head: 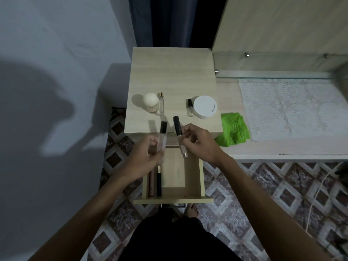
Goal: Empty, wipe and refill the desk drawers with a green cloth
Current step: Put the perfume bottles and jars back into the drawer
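Head view: emptying drawer; your left hand and right hand each pinch a bottle; set them on the worktop.

I see pale matt wood grain on the cabinet top and open drawer. The green cloth looks ribbed and soft. The vials look clear and glassy under glossy black caps; the round jar's lid is smooth matt white.
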